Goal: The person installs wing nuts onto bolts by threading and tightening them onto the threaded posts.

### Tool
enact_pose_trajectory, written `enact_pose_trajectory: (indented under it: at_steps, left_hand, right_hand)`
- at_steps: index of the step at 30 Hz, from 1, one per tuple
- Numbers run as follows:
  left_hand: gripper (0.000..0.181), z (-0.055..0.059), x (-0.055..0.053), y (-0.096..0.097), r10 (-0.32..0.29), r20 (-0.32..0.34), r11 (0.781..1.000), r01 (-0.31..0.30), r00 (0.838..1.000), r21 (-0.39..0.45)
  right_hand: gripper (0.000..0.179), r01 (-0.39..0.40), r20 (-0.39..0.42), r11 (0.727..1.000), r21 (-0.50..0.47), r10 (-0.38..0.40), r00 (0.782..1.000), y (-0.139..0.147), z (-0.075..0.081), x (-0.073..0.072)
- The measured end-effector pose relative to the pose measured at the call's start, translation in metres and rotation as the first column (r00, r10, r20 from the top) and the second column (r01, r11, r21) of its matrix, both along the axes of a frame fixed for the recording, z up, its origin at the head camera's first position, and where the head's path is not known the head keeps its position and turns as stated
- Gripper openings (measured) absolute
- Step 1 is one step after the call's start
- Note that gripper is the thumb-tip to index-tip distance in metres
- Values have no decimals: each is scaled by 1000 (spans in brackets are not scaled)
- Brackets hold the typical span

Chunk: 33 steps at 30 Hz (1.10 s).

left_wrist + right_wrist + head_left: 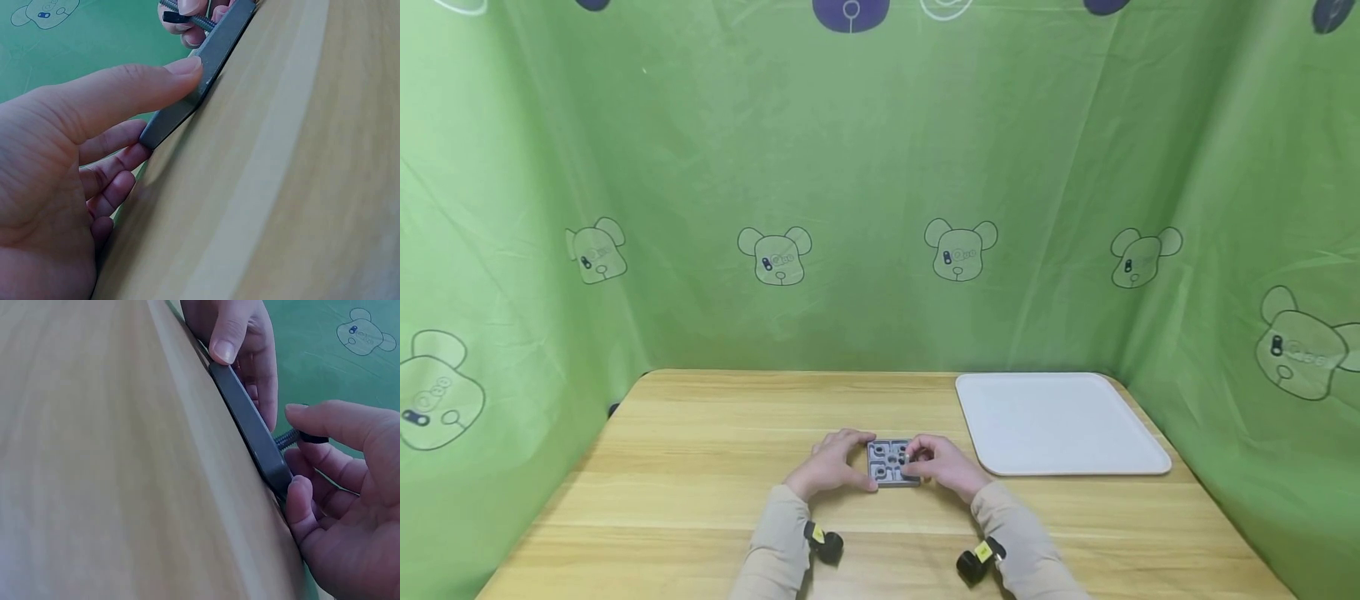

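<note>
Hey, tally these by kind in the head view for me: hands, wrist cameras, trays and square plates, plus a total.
Hands: 2, left hand and right hand
Wrist cameras: 2, left wrist camera and right wrist camera
Trays: 1, white tray
Square plates: 1, grey plate
Total: 6
</note>
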<state>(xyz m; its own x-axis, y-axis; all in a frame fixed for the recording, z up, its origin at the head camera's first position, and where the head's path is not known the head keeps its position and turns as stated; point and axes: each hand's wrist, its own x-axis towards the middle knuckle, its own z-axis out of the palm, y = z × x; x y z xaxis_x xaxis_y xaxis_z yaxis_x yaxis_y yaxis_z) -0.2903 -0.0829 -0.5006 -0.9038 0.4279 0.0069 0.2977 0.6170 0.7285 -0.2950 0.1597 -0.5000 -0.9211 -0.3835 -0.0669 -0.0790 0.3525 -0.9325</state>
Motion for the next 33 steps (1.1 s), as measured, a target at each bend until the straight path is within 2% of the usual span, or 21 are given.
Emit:
enact_pose_trajectory:
  at_steps: [5,14,25,33]
  left_hand:
    - [88,0,0,0,3,-1,1000,-3,1000,-3]
    - [88,-1,-1,0,6,-5,1000,-6,1000,-2]
    - [87,-1,-2,0,3,-12,1000,-3,1000,1]
    - [87,-1,-1,1,3,-8,1000,-3,1000,-1]
  right_hand:
    - [29,-4,2,1000,3,4,1000,1,1,0]
    - [30,-103,30,993,-53,104,994,13,0,-4]
    - [24,-66,44,993,-98,71,997,10,3,-3]
    - [25,-88,46,992,-88,92,995,11,-1,-4]
